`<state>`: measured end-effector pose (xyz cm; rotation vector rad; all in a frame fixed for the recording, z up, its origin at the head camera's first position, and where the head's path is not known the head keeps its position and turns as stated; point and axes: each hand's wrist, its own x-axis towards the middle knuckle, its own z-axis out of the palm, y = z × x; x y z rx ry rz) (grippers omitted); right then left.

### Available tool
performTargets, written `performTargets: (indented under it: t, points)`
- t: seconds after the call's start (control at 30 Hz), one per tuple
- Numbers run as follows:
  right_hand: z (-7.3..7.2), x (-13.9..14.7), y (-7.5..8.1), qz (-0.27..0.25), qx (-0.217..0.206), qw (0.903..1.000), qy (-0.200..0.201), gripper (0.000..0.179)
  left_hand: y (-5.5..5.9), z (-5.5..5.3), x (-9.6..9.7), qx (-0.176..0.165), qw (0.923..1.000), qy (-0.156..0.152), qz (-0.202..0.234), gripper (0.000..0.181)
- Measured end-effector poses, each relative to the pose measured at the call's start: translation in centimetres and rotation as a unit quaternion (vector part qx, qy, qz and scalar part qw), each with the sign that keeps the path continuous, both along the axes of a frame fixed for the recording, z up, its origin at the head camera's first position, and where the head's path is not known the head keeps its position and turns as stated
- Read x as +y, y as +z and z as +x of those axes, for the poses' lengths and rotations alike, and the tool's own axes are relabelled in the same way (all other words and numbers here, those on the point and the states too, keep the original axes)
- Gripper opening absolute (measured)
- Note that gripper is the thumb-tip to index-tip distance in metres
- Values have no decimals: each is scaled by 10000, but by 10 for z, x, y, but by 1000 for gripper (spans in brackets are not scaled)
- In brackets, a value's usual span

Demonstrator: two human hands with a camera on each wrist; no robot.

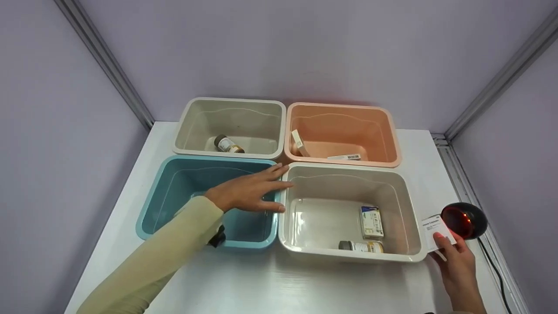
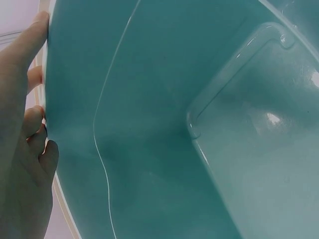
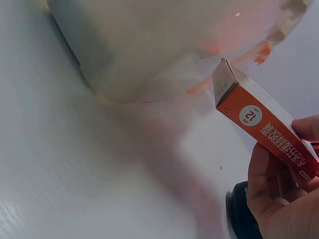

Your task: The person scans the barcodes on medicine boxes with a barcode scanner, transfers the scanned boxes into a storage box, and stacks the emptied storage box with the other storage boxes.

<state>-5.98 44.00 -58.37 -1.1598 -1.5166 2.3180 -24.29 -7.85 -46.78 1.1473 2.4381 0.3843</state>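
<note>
- Orange-and-white box (image 1: 431, 227): right hand (image 1: 458, 264) is pinching it near the counter's (image 1: 331, 288) right edge, apparently scanning.
- Left hand (image 1: 248, 190), empty, is resting spread at blue bin's (image 1: 257, 244) rim.
- Next probably calling for lifting box binward.

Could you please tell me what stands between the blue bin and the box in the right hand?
The head view shows the front cream bin there, holding a carton and a bottle.
</note>
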Motion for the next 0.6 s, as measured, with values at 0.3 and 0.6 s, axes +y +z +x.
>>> performTargets:
  t: [0.3,0.6]
  points:
    - [3,-5,-1,31,-148,9997,-202,23,1,-1,1,-32,9999,-12,-119,82]
    - [6,-12,-1,804,156,9958,-414,39,0,1,1,8,10000,22,-16,81]
